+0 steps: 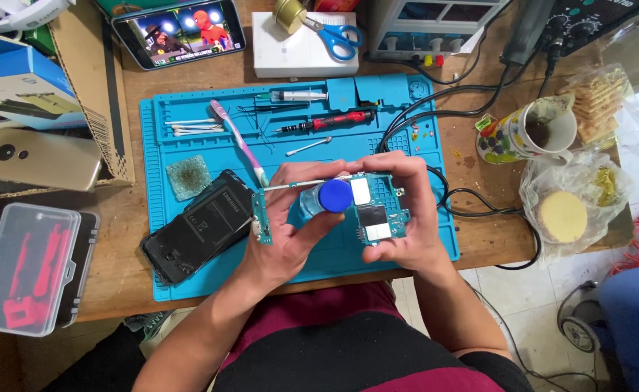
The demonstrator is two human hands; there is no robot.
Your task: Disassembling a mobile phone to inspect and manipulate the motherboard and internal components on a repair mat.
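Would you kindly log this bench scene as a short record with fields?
Left hand: holds a small bottle with a blue cap and a cotton swab
Right hand: grips a circuit board
Surface: blue work mat on a wooden desk
Left of hands: opened phone, pink toothbrush
Far edge: scissors, mug

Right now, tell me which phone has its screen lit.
The smartphone propped at the desk's top left, showing a cartoon video. The gold phone lies camera-side up; the black phone lies opened.
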